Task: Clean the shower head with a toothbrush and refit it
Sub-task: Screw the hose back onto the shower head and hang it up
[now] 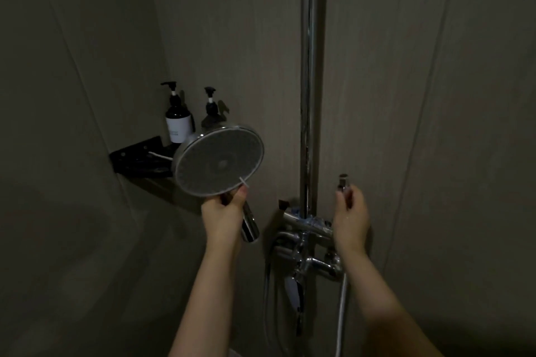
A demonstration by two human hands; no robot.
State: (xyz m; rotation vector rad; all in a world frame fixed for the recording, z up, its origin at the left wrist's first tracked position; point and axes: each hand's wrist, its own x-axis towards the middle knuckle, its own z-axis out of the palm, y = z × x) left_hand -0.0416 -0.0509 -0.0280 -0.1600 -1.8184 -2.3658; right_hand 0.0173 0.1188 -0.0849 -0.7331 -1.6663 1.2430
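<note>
Left hand (223,209) grips our round shower head (219,160) by its chrome handle, left of centre frame, spray face toward the camera and detached from the hose. Right hand (350,211) pinches the hose end fitting (344,182), held upright just right of the chrome riser pipe (309,81); the hose (342,298) drops away below it. Mixer valve (307,249) sits between our forearms. Two pump bottles (177,119) stand on the black corner shelf (136,151) behind the head, a thin white stick lying there too, possibly the toothbrush.

Dim, murky, slightly soft picture
</note>
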